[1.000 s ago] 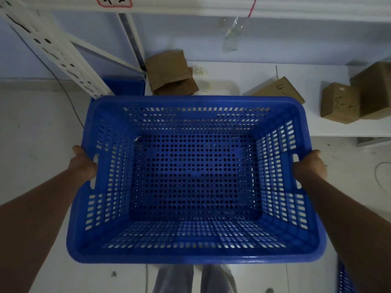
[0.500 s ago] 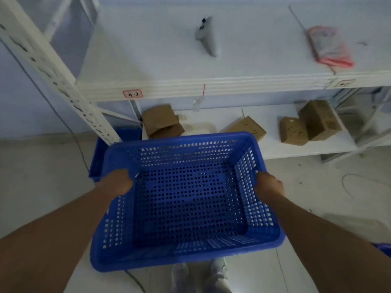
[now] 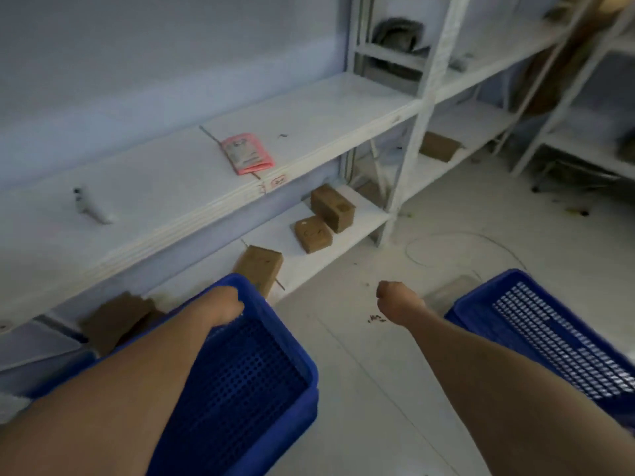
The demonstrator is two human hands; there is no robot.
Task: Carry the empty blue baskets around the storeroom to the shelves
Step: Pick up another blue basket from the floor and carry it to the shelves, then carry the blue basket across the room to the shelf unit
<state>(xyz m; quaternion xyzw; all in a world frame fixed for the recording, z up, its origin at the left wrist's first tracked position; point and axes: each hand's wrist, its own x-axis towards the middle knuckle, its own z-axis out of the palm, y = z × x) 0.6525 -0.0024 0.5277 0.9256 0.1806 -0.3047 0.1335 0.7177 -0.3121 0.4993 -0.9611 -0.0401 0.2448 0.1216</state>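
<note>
Seemingly mid-carry, the head view shows the left hand curled over the far rim of a blue basket at the near left, fingers closed on the edge, so that grip holds the basket alone. The basket's inside looks empty, and its long axis runs from the person out toward the shelving. It seems to sit on or nest over more blue plastic beneath it, though blur makes that hard to tell.

The right hand hangs free over the floor, drawn into a loose fist with nothing in it and touching neither basket. A second blue basket lies on the floor to the near right, just beside the right forearm and lower, its long axis angled away to the far left. The right hand is clearly the nearer one to it, so the next reach most likely falls to that arm, down and to the right.

The white shelving runs along the left wall and recedes to the far right. Its upper board carries a pink packet and a small white object; the lower board holds several brown cartons. The floor is pale, scattered with small debris and a thin looping cable.
</note>
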